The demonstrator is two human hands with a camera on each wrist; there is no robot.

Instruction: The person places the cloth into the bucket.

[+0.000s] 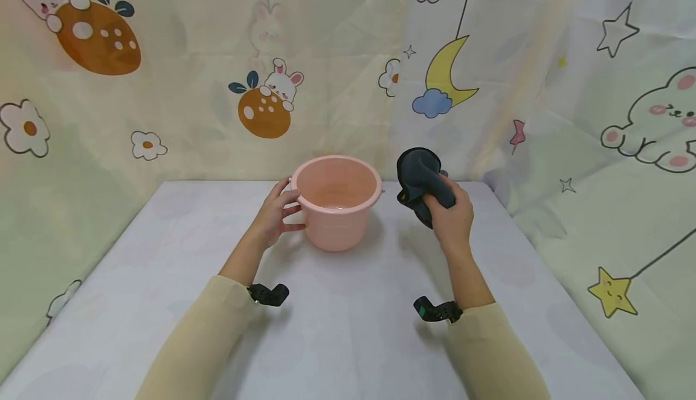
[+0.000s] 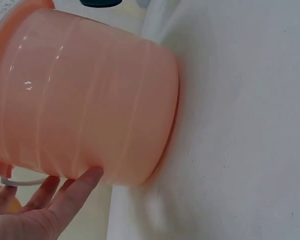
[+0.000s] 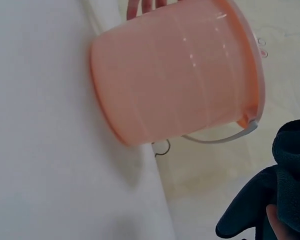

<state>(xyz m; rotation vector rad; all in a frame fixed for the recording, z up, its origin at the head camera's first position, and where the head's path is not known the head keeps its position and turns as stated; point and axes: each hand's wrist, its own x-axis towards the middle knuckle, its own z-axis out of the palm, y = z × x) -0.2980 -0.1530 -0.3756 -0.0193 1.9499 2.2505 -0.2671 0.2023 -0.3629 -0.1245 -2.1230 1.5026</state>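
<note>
A pink plastic bucket stands upright near the table's far edge, its open mouth facing up. Against its left side, my left hand has its fingers spread, the upper ones close to the rim. The left wrist view shows fingertips touching the bucket wall below the thin handle. To the right of the bucket, raised over the table, my right hand grips a bunched dark blue-grey cloth item with a black edge. Its folds partly hide the fingers.
The table has a pale cover. Behind it and along both sides hang printed curtains with cartoon figures. A black strapped device sits on my left wrist, and another wrist device on my right.
</note>
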